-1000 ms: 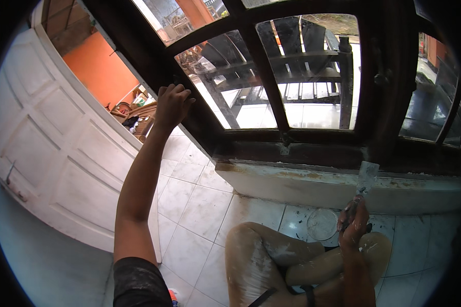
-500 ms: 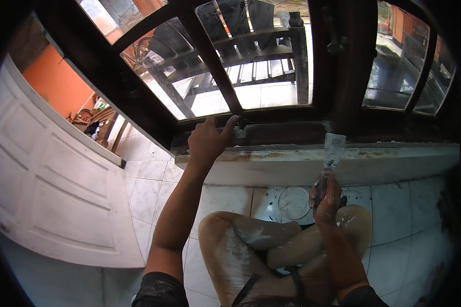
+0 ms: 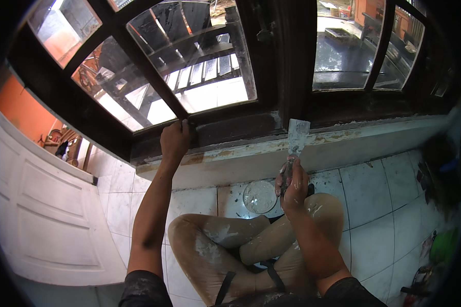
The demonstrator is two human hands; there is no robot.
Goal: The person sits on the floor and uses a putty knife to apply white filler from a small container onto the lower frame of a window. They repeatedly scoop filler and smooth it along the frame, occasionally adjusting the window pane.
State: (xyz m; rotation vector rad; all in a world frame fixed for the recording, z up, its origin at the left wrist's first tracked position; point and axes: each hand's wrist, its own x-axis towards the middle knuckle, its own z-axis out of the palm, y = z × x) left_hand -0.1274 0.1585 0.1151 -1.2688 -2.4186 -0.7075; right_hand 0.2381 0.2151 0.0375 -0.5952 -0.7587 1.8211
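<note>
My left hand (image 3: pixel 175 140) is at the bottom rail of a dark wooden window sash (image 3: pixel 217 116), below an upright glazing bar. Its fingers are curled closed there, and whatever lies inside them is hidden. In my right hand (image 3: pixel 293 188) is a putty knife, gripped by the handle with its broad, white-smeared blade (image 3: pixel 298 134) pointing up. The blade tip is near the pale, chipped edge of the sill (image 3: pixel 230 159); I cannot tell whether it touches. Below, a round dish with whitish material (image 3: pixel 260 197) rests on the floor by my right hand.
My crossed, paint-smeared legs (image 3: pixel 205 235) are on white floor tiles (image 3: pixel 374 199). A white panelled door (image 3: pixel 56 210) stands at left. Outside the glass is a dark slatted bench (image 3: pixel 194 48). A green object (image 3: pixel 444 246) lies among clutter at lower right.
The view has turned, so the window, sill and dish sit farther left. My left fingers, earlier spread near a small fitting on the rail, are now curled in. The putty knife stays in my right hand.
</note>
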